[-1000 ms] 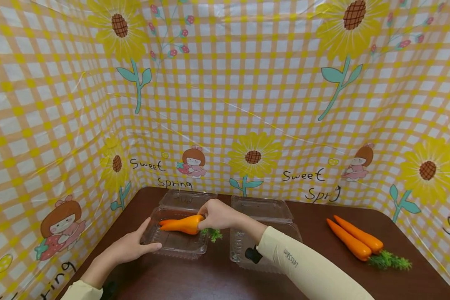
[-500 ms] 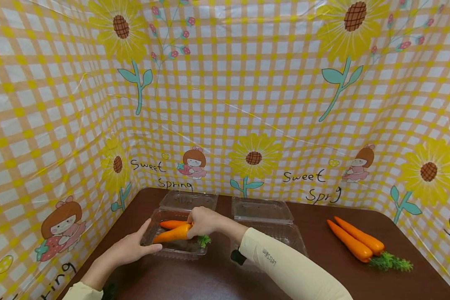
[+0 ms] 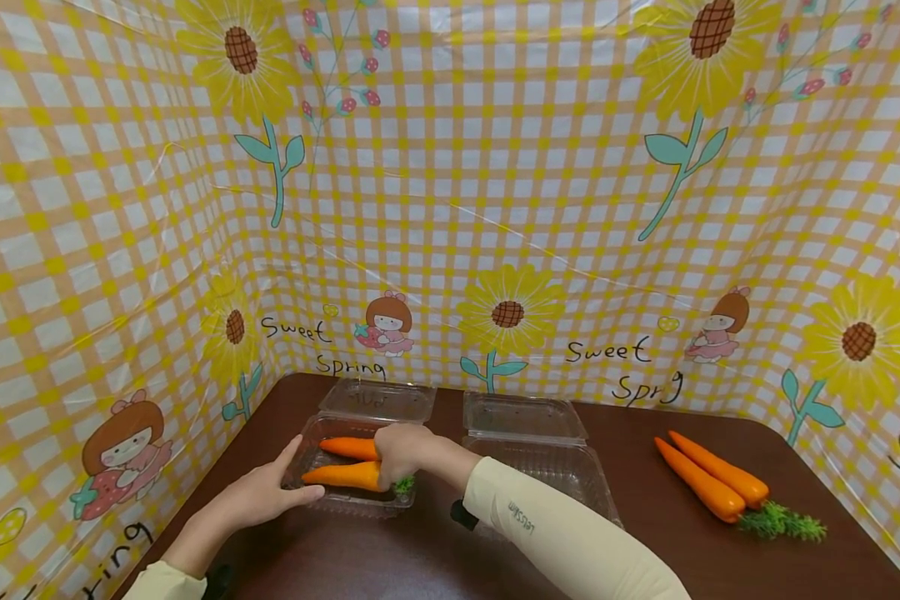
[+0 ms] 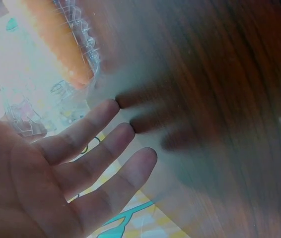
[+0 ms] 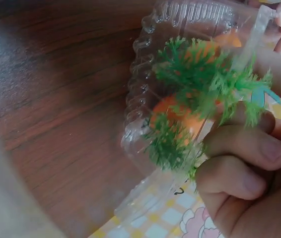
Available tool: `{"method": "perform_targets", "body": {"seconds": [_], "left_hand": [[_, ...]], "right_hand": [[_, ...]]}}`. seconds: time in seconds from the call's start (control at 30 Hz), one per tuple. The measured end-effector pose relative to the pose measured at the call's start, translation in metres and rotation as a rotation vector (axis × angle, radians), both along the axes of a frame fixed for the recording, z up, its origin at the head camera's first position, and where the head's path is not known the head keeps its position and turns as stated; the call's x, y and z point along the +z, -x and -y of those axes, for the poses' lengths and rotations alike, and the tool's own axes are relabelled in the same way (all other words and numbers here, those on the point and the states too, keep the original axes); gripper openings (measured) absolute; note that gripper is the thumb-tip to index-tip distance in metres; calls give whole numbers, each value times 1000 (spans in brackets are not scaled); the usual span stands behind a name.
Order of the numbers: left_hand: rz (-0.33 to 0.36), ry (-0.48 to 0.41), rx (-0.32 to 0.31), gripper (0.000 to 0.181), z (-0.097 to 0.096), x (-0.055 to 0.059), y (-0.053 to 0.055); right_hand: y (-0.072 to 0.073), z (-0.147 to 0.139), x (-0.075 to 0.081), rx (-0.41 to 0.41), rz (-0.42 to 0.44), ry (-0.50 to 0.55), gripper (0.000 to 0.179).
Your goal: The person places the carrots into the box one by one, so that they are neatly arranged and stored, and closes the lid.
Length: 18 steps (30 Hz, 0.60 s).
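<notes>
half done, we judge: two carrots [image 3: 347,448] in the left box [image 3: 367,507], two more carrots [image 3: 697,483] on the bench [image 3: 330,558]
our right hand [image 3: 412,454] pinches the front carrot [image 3: 345,477] near its greens [image 3: 403,485]; our left hand [image 3: 258,493] spreads at the box's edge; both lids [image 3: 525,417] lie open. the cloth [image 3: 435,208] reads "sweet spring".

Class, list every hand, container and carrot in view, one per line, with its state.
Left container: lid open.
Right container: lid open, partly behind the sleeve.
Far carrot: lying inside the left container.
Near carrot: lying inside the left container, partly covered.
Left loose carrot: lying outside the containers.
Right loose carrot: lying outside the containers.
Left hand: fingers spread at the left container's edge.
Right hand: fingers curled at the near carrot's top.
</notes>
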State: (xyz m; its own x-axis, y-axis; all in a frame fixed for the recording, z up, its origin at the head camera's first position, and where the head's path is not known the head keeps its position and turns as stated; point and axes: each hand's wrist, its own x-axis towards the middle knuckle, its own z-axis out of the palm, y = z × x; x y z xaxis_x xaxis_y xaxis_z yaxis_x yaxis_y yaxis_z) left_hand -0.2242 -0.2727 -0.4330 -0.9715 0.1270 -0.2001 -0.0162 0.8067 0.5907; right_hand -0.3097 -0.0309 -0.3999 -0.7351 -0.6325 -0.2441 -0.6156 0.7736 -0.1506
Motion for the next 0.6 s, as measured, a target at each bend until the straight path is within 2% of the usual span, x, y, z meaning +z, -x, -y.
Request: {"method": "perform_targets", "body": {"seconds": [0.1,0.27,0.43,0.53,0.6], "left_hand": [[5,-6,-6,109,-1,0,0],[12,-7,-3,108,-1,0,0],[6,-3,0,109,-1,1,-1],[8,3,-2,108,-1,2,-1],[9,10,-5,108,0,3,0]], "right_hand": [[-2,4,-2,-22,-21,-56,22],[-5,6,-2,-45,-10,-68,21],[-9,-1,5,-47,-33,9,22],[-8,-8,10,-46,-23,74,17],[-5,-12,14,-55,-5,116,22]]}}
